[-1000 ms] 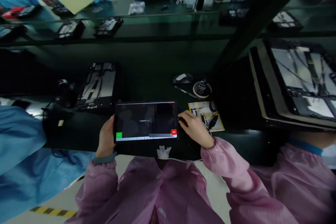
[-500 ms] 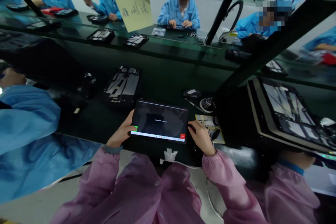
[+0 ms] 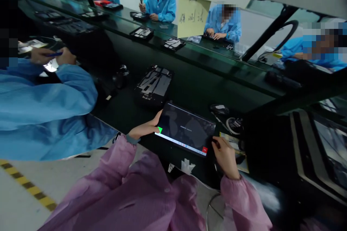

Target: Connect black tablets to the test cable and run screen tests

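My left hand (image 3: 145, 129) grips the left edge of a tablet (image 3: 187, 124), its thumb by a green button at the lower left of the screen. The screen is dark, with small text in the middle, a light bar along the bottom and a red button at the lower right. Just beside the tablet's right edge is my right hand (image 3: 226, 155), fingers loosely bent and apart. Whether its fingertips touch the edge, I cannot tell.
Behind the tablet lies a stack of opened tablets (image 3: 154, 85). A mouse (image 3: 219, 109), a round roll (image 3: 234, 125) and a yellow-edged sheet are to the right, near a tall dark stack (image 3: 320, 155). A co-worker's blue sleeve (image 3: 46, 97) is at left. White scraps (image 3: 187, 166) stick to the front edge.
The camera view has turned left and tilted, so the scene appears shifted right. My left hand keeps hold of the tablet; my right hand stays by its right edge, slightly farther off.
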Demonstrator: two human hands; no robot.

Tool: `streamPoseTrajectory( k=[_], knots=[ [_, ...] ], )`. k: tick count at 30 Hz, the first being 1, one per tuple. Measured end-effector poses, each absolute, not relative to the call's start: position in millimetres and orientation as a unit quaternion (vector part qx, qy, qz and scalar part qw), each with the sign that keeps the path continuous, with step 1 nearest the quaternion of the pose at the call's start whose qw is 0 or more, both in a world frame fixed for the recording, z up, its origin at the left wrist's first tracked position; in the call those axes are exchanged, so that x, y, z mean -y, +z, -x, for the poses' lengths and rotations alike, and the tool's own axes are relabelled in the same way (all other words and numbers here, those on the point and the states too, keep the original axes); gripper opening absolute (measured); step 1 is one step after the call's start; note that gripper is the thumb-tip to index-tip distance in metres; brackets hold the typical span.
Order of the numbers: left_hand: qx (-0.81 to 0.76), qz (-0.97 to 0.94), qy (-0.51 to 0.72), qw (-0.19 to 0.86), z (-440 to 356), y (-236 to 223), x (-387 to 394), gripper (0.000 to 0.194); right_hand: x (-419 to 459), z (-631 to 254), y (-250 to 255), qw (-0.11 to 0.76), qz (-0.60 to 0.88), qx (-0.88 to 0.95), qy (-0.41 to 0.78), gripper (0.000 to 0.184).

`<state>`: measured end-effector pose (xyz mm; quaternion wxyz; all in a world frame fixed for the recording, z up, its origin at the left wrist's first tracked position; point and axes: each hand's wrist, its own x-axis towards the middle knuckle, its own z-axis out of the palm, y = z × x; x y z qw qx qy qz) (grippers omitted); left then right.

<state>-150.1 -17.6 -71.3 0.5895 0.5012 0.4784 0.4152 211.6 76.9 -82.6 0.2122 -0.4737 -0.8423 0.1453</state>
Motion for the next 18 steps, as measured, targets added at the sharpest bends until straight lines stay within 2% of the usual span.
streamPoseTrajectory(
  k=[18],
  knots=[
    [-0.473, -0.517, 0.420, 0.577, 151, -77, 16, 0.098, -76, -205, -74, 0.204, 0.467, 0.850, 0.133, 0.020]
  ],
)
